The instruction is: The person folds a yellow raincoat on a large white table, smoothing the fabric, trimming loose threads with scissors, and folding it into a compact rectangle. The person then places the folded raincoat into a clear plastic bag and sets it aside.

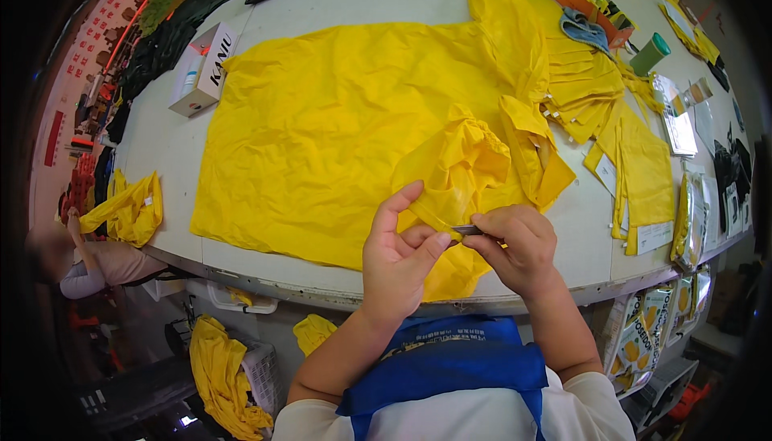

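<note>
A large yellow raincoat-like garment (346,119) lies spread on the white table in front of me. Near the table's front edge, my left hand (402,248) pinches a gathered part of the yellow fabric between thumb and fingers, the index finger raised. My right hand (519,244) is closed on a small dark metal tool (466,230), its kind too small to be sure of. The tool's tip meets the fabric at my left thumb. The bunched hood-like part (466,155) rises just beyond my hands, and a fold of cloth (454,274) hangs below them over the edge.
Folded yellow pieces (583,87) are stacked at right, beside an orange box (591,7), a blue cloth (585,29) and a green cylinder (650,54). A white box (203,71) stands at left. Another person (88,268) handles yellow cloth at far left. A basket (261,377) stands below.
</note>
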A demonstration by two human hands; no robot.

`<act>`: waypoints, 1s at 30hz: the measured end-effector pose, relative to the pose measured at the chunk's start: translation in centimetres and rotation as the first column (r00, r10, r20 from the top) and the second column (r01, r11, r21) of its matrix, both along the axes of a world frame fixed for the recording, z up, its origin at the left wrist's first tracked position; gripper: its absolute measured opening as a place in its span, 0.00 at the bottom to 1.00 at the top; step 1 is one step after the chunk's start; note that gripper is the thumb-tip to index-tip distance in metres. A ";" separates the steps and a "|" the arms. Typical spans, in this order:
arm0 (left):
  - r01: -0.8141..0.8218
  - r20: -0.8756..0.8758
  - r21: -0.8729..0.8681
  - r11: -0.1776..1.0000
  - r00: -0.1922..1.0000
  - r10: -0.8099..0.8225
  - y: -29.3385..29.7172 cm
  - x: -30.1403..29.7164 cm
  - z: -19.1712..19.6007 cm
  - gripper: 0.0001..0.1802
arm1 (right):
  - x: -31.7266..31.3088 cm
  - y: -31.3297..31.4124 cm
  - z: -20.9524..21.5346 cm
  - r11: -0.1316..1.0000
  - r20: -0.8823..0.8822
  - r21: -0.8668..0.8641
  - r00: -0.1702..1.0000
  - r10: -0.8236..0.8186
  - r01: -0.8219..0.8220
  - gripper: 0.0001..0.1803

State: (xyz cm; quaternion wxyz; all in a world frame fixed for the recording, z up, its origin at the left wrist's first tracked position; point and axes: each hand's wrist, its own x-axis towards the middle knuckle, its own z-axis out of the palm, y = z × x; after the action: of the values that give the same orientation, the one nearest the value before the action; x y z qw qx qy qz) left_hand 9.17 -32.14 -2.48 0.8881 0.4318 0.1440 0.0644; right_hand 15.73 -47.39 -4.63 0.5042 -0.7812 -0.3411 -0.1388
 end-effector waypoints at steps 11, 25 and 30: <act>-0.035 -0.049 -0.314 0.949 0.999 0.021 3.5 -0.2 -1.7 0.19 | 5.1 -22.2 -17.8 0.159 0.143 -0.551 0.280 -0.949 0.819 0.19; 0.037 -0.069 0.568 0.822 0.998 0.003 7.3 -1.5 -4.4 0.22 | 0.6 4.3 -4.7 0.589 -0.595 0.803 -0.178 0.784 -0.088 0.30; -0.092 0.205 0.869 0.485 0.961 -0.186 6.9 -3.2 -2.0 0.18 | -1.2 5.9 -4.6 0.845 -0.838 0.465 0.176 0.517 -0.266 0.19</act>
State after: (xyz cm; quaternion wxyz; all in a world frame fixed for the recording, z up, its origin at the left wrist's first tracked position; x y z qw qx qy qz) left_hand 5.96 -25.23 -4.52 0.5584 0.8124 -0.0435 0.1623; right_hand 14.58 -41.54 -9.22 0.7024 -0.5332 -0.1490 0.4473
